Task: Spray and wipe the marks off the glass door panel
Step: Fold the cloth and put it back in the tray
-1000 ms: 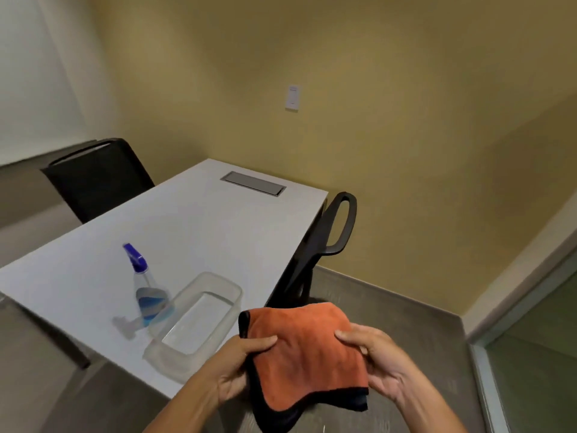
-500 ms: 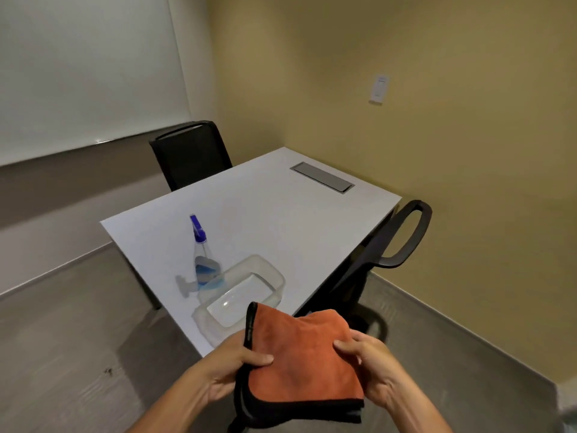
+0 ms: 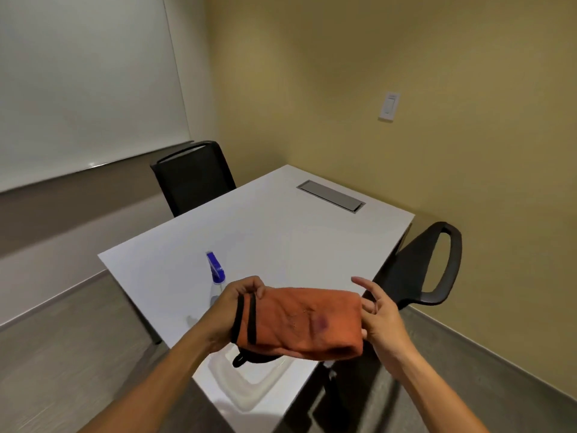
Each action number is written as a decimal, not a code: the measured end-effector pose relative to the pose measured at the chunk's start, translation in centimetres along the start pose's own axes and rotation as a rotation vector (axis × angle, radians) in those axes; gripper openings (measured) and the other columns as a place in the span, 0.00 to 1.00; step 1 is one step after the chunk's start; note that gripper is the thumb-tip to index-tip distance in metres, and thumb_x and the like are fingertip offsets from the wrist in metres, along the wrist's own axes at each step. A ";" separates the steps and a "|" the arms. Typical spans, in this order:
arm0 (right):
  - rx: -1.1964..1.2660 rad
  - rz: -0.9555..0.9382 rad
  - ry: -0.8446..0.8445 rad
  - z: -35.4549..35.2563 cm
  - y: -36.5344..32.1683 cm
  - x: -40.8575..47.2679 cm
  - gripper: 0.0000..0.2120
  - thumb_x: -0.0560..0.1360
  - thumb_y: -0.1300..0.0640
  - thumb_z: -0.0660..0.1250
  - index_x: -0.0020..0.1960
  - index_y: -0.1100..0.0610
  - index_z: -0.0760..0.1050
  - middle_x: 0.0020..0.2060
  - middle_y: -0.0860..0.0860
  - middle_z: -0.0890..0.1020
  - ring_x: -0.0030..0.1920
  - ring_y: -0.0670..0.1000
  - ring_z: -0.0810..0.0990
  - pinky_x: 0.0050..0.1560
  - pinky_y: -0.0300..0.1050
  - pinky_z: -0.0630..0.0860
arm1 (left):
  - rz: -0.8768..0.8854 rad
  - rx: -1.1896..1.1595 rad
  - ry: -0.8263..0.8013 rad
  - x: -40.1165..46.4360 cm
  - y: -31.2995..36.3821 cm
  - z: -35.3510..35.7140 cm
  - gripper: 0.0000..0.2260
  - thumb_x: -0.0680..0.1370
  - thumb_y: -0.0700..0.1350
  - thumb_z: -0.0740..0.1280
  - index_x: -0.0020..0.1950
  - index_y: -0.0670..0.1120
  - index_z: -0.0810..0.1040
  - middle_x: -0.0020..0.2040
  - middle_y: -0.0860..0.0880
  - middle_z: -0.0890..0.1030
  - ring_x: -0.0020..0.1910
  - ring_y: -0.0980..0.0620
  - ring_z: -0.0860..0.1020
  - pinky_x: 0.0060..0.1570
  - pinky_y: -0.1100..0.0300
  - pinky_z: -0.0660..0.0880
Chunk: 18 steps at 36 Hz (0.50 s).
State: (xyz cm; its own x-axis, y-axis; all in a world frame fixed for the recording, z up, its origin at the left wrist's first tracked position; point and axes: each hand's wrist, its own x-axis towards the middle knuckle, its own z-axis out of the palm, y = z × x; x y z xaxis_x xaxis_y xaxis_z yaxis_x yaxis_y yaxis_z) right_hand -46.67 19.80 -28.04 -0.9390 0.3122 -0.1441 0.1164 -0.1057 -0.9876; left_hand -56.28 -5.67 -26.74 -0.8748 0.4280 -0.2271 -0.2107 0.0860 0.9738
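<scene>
At the six o'clock part of the view the left hand [image 3: 229, 310] grips the black-edged end of a folded orange microfibre cloth [image 3: 306, 323], while the right hand [image 3: 379, 320] at five o'clock touches its other end with fingers spread. Behind the cloth a spray bottle with a blue nozzle [image 3: 216, 276] stands on the white table [image 3: 281, 232], and a clear plastic tub [image 3: 249, 379] sits under the cloth near the table's edge. Black chairs stand at eleven o'clock [image 3: 193, 176] and three o'clock [image 3: 421, 270].
</scene>
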 end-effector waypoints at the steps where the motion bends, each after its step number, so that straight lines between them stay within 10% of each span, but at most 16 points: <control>1: -0.015 0.019 -0.009 0.4 0.0 0.6 0.13 0.81 0.63 0.65 0.62 0.50 0.76 0.36 0.54 0.85 0.29 0.46 0.81 0.28 0.39 0.76 | 0.015 -0.001 -0.022 0.7 0.3 -0.7 0.12 0.79 0.44 0.56 0.37 0.48 0.72 0.36 0.46 0.70 0.35 0.51 0.71 0.35 0.61 0.72; 5: -0.073 0.139 -0.015 2.1 0.1 2.5 0.15 0.84 0.48 0.60 0.59 0.51 0.83 0.51 0.58 0.87 0.45 0.54 0.87 0.51 0.57 0.85 | 0.053 -0.012 -0.092 3.8 0.9 -3.0 0.12 0.82 0.41 0.55 0.39 0.45 0.70 0.33 0.50 0.74 0.31 0.54 0.73 0.33 0.63 0.74; 11: 0.097 0.246 -0.066 4.5 1.1 4.4 0.22 0.78 0.38 0.67 0.60 0.54 0.83 0.49 0.56 0.86 0.45 0.55 0.85 0.52 0.54 0.79 | 0.071 0.144 -0.119 6.9 0.6 -5.5 0.13 0.81 0.34 0.55 0.40 0.44 0.74 0.39 0.47 0.79 0.37 0.50 0.76 0.40 0.59 0.78; 18: 0.049 0.229 0.126 5.0 3.2 5.6 0.18 0.73 0.67 0.74 0.62 0.62 0.79 0.52 0.58 0.87 0.52 0.60 0.87 0.50 0.53 0.85 | -0.121 -0.124 -0.166 9.7 -1.3 -5.7 0.12 0.76 0.40 0.61 0.51 0.46 0.84 0.51 0.42 0.85 0.53 0.42 0.83 0.56 0.46 0.81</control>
State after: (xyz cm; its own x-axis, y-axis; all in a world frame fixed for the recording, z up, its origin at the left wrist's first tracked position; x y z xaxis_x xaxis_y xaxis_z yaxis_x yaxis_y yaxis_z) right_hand -53.16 16.48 -31.65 -0.8422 0.3892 -0.3732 0.3024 -0.2321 -0.9245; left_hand -67.03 -6.78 -30.34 -0.7586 0.5640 -0.3263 -0.3706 0.0384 0.9280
